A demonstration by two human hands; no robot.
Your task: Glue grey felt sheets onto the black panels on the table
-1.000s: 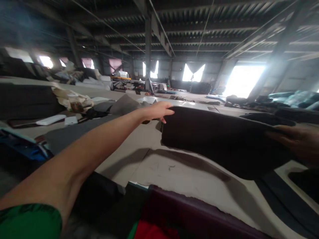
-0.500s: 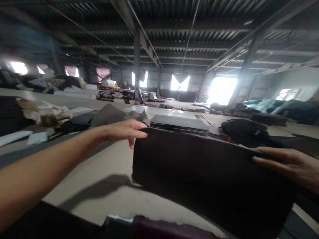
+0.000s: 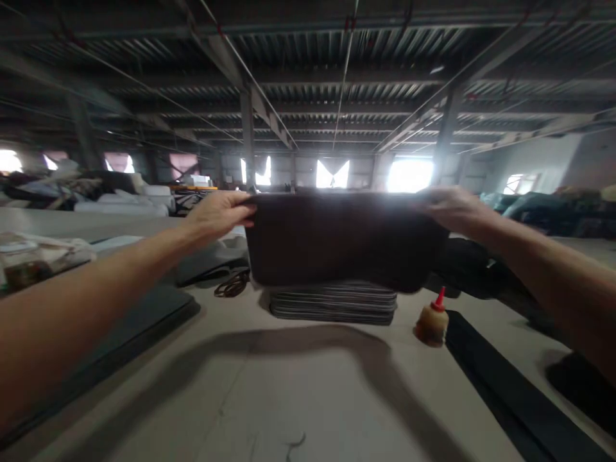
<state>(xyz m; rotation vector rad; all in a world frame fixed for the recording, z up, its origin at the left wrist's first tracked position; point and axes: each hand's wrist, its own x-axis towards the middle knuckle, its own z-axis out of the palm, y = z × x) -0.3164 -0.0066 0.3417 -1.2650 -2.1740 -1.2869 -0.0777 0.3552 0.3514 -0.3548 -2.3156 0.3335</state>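
Stretched between my two hands is a dark rectangular panel (image 3: 337,240) with rounded lower corners; whether it is leather or fabric I cannot tell. My left hand (image 3: 224,210) pinches its upper left corner. At the upper right corner my right hand (image 3: 450,206), somewhat blurred, grips the edge. The panel hangs upright above and in front of a neat stack of grey-black panels (image 3: 332,305) on the pale table (image 3: 289,391). It hides the top of that stack.
A glue bottle (image 3: 432,321) with a red nozzle stands right of the stack, beside a long dark strip (image 3: 510,385). Dark cords (image 3: 232,283) lie left of the stack. A thick dark sheet (image 3: 120,333) covers the left side. A jar (image 3: 22,263) stands far left.
Both hands have raised the panel and carried it forward over the stack. My view has tilted up and shifted, bringing the whole glue bottle into sight.
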